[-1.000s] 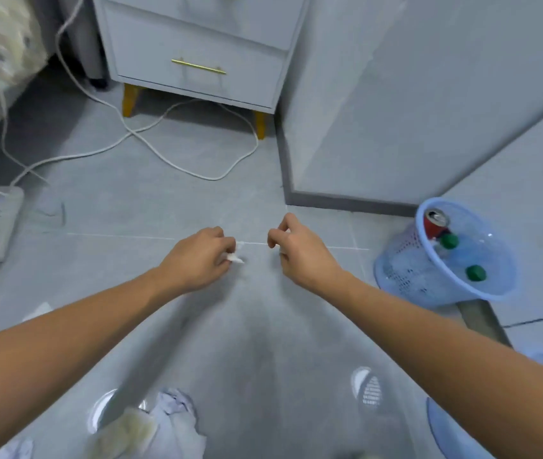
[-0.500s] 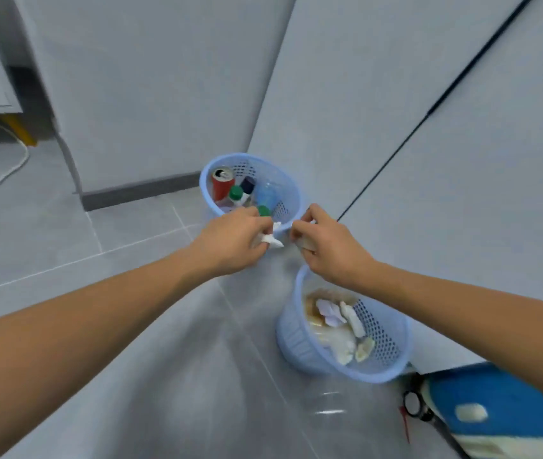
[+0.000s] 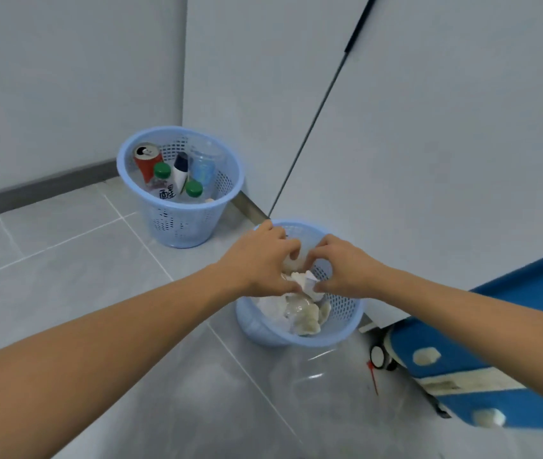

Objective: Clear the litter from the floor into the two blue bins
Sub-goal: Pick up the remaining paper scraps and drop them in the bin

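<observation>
Honestly, the small white paper scrap (image 3: pixel 308 282) is half hidden between both hands over the near blue plastic mesh bin (image 3: pixel 343 313) of crumpled tissue. The left hand (image 3: pixel 263 260) and right hand (image 3: pixel 339 266) each pinch it with curled fingers, arms stretched forward.

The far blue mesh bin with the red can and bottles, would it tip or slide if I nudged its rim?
The far blue plastic mesh bin narrows toward its base, so a rim push would probably tip it. It looks light, likely sliding on the glossy grey tiled floor.
</observation>
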Action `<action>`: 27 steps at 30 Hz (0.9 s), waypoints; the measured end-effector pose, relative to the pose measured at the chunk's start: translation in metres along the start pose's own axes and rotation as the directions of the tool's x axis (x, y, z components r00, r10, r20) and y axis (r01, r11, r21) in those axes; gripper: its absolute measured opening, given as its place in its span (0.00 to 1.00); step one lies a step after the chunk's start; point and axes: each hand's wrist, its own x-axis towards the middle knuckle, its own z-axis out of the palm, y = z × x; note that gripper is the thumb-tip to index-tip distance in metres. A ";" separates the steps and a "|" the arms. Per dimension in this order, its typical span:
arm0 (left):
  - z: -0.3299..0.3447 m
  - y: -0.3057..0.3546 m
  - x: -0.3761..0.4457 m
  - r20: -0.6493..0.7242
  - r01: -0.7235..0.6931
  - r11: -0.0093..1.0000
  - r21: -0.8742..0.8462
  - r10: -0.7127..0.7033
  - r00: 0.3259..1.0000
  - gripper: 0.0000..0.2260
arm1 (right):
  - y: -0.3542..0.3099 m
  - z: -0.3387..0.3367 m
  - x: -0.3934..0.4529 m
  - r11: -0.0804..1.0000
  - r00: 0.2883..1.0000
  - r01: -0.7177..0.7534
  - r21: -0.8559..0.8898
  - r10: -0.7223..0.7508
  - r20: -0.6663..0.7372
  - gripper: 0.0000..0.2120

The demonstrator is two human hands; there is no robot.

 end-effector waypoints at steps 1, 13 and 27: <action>-0.006 -0.005 -0.007 -0.043 -0.009 1.000 -0.008 0.008 0.999 0.22 | -0.005 -0.003 0.001 1.000 0.998 0.017 -0.003 -0.018 -0.053 0.12; -0.098 -0.158 -0.271 -0.069 0.427 0.901 0.075 -0.422 0.904 0.14 | -0.286 0.017 0.073 0.775 0.757 0.627 -0.086 -0.631 -0.168 0.04; -0.070 -0.142 -0.685 -0.133 0.946 0.320 0.048 -0.937 0.324 0.17 | -0.607 0.215 0.047 0.399 0.395 0.917 -0.007 -0.906 0.151 0.13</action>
